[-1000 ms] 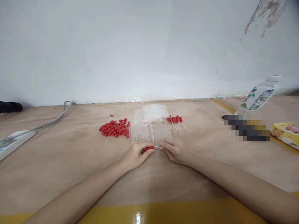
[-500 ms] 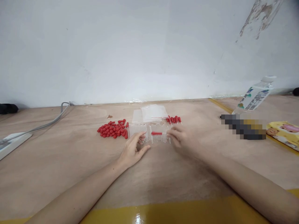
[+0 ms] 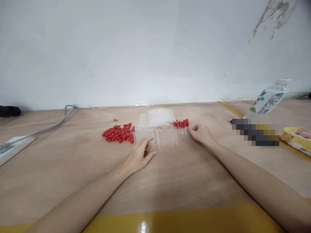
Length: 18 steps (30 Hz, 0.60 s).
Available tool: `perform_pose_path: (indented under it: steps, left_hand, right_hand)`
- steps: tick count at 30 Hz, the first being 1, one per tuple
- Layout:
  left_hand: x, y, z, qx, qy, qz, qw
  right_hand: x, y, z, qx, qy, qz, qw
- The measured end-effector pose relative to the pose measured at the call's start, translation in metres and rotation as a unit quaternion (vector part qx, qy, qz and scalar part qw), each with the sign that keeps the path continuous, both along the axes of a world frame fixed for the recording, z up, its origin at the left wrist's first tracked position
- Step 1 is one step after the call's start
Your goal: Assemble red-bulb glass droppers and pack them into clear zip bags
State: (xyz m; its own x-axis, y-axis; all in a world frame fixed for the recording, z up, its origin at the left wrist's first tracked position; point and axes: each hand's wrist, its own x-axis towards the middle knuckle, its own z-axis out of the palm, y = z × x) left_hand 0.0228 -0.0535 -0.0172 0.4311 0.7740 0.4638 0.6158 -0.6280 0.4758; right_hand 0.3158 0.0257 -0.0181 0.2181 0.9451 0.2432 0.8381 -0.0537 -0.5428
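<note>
My left hand (image 3: 141, 154) rests near the front of a row of thin clear tubes (image 3: 167, 137), thumb and fingers apart and holding nothing. At the row's right end, my right hand (image 3: 200, 133) pinches the last of several droppers (image 3: 182, 129), clear tubes capped with red rubber bulbs. These lie side by side, bulbs pointing away from me; my fingertips partly hide the tube of the outermost one. Left of the clear tubes is a pile of loose red rubber bulbs (image 3: 118, 134).
Clear plastic bags or sheets (image 3: 160, 117) lie behind the tubes. To the right are a tilted clear bottle (image 3: 269, 98), a blurred dark object (image 3: 252, 132) and a yellow packet (image 3: 296, 137). A white power strip (image 3: 20, 145) with a grey cable (image 3: 55, 124) lies left.
My right hand has carried a red-bulbed dropper, held sideways over the clear tubes, rightward to the end of the dropper group and turned its bulb away from me. My left hand stays put.
</note>
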Motion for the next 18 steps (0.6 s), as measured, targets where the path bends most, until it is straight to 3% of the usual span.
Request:
perform_pose_path:
  steps: [18]
  left_hand:
    - [0.0000,0.0019,-0.0014,-0.016,0.000,-0.008,1.000]
  right_hand:
    - [0.0068,0.0031,-0.0049,0.031,0.012,0.009,0.999]
